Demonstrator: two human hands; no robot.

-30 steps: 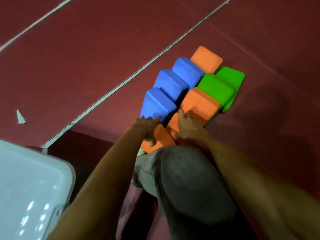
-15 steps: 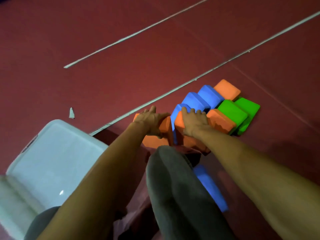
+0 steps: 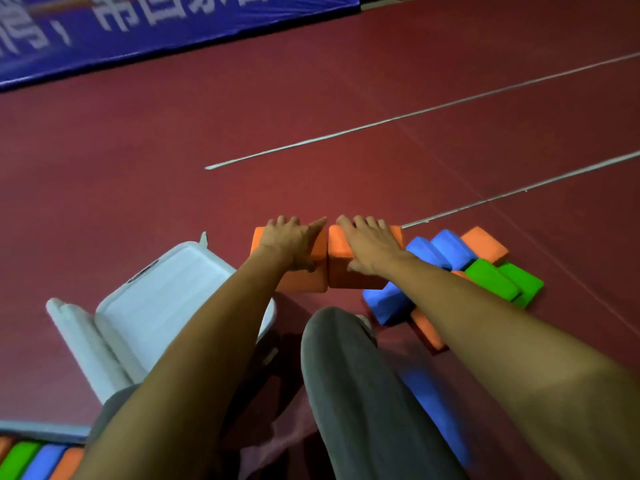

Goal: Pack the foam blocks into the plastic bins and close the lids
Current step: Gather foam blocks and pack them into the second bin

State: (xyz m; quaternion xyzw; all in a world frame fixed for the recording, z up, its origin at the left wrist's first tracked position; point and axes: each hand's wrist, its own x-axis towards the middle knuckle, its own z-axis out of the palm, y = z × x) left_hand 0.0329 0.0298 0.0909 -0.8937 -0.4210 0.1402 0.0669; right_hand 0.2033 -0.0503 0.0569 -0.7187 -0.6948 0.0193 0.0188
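My left hand (image 3: 289, 242) grips one orange foam block (image 3: 304, 280) from above, and my right hand (image 3: 369, 245) grips a second orange foam block (image 3: 349, 275). The two blocks are side by side, touching, held above the red floor. To the right, several blue (image 3: 446, 247), green (image 3: 491, 278) and orange (image 3: 485, 242) blocks lie in a heap on the floor. A white plastic bin lid (image 3: 162, 299) lies to the lower left under my left forearm. A bin (image 3: 41, 429) at the bottom left corner holds coloured blocks (image 3: 38, 460).
My grey-trousered knee (image 3: 349, 375) fills the lower middle. White lines (image 3: 381, 121) cross the red floor. A blue banner (image 3: 138, 32) with white characters runs along the far left. A blurred blue block (image 3: 426, 393) lies beside my leg.
Both hands have lifted the two orange blocks out of the heap and carried them left, toward the white lid. The view has tilted up, showing the banner and the bin corner.
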